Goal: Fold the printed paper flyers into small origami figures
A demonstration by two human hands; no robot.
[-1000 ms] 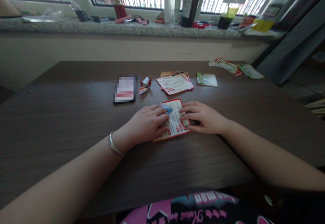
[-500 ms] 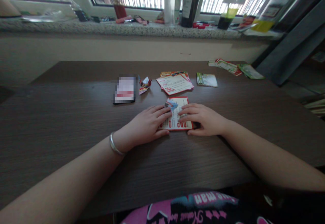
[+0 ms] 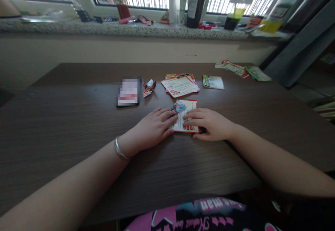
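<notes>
Left hand (image 3: 153, 128) and right hand (image 3: 209, 123), both flat with fingers extended, gripping nothing, pressed a red-bordered leaflet (image 3: 186, 117) onto the wooden table (image 3: 78, 119); creasing step judged underway, firm fingertip pressure needed next; leaflet stack (image 3: 180, 85) lay beyond.

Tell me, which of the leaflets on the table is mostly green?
The green leaflet, lying alone right of the red-bordered stack; the others are white with red.

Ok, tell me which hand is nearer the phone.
Left. The left hand lies just below and right of the phone; the right hand sits farther right, across the leaflet.
</notes>
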